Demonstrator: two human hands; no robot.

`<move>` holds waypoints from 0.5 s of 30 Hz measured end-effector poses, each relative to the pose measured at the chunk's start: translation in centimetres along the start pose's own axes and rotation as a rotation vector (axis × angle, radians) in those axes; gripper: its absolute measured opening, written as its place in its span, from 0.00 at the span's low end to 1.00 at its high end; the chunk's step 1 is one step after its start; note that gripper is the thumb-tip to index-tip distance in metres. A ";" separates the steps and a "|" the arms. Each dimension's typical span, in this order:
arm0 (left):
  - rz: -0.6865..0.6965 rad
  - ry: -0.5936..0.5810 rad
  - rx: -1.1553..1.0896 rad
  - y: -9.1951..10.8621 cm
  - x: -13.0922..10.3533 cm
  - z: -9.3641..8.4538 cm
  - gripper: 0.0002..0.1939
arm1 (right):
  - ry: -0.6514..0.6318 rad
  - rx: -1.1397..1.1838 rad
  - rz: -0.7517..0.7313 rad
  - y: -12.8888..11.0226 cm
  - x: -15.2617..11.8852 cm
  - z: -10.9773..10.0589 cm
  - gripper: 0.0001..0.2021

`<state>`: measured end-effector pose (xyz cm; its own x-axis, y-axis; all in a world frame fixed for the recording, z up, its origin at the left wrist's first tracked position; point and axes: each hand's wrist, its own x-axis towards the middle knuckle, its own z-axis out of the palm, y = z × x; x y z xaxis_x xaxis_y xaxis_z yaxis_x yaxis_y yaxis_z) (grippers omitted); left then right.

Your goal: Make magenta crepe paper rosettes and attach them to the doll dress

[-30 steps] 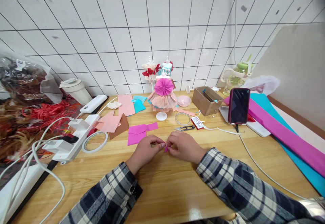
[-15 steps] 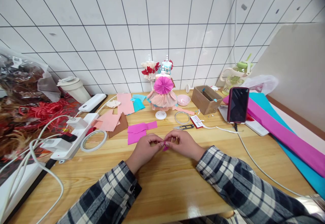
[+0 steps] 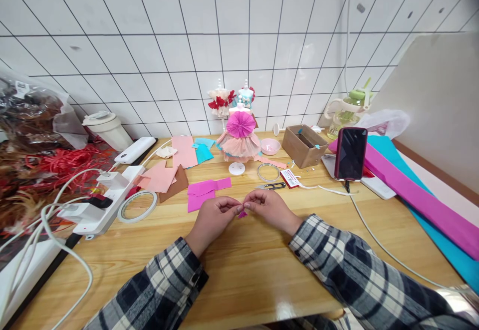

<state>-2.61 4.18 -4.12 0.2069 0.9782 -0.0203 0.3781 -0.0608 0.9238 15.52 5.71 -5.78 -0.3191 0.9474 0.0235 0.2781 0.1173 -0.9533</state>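
Between my fingertips hangs a small magenta paper piece [image 3: 242, 214], above the wooden table. My left hand [image 3: 217, 216] pinches it from the left and my right hand [image 3: 270, 210] pinches it from the right, the fingertips nearly touching. Torn magenta paper [image 3: 202, 193] lies just beyond my left hand. Black thread snips [image 3: 274, 186] lie beyond my right hand, beside a small red and white box [image 3: 290, 178]. Farther back, a miniature dress form [image 3: 240, 135] wears a pleated pink skirt and a magenta fan rosette.
Pink and blue paper scraps [image 3: 184, 151], a tape roll [image 3: 137, 206] and a power strip [image 3: 108, 201] lie left. A pink bowl [image 3: 270, 146], cardboard box [image 3: 305, 146], upright phone [image 3: 351, 154] and long magenta paper [image 3: 415, 195] are at the back and right.
The fingertips of both hands have shifted slightly upward, and more of the small magenta piece shows below them. Both hands still pinch it.
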 end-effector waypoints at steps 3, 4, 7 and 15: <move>0.005 0.018 -0.001 0.1 0.0 0.0 0.10 | 0.011 0.027 0.025 -0.1 -0.1 0.1 0.11; 0.003 0.022 -0.013 0.2 0.0 0.0 0.10 | 0.005 0.037 0.038 -0.2 -0.1 0.2 0.11; -0.015 0.010 -0.066 0.3 0.0 0.0 0.12 | -0.010 0.054 0.071 -0.5 -0.2 0.2 0.11; -0.016 0.010 -0.036 -0.1 0.0 0.1 0.13 | -0.018 0.074 0.092 -0.6 -0.4 0.5 0.09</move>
<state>-2.57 4.12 -4.21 0.1917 0.9810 -0.0312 0.3489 -0.0384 0.9364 14.99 5.15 -5.35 -0.3118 0.9476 -0.0695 0.2393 0.0075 -0.9709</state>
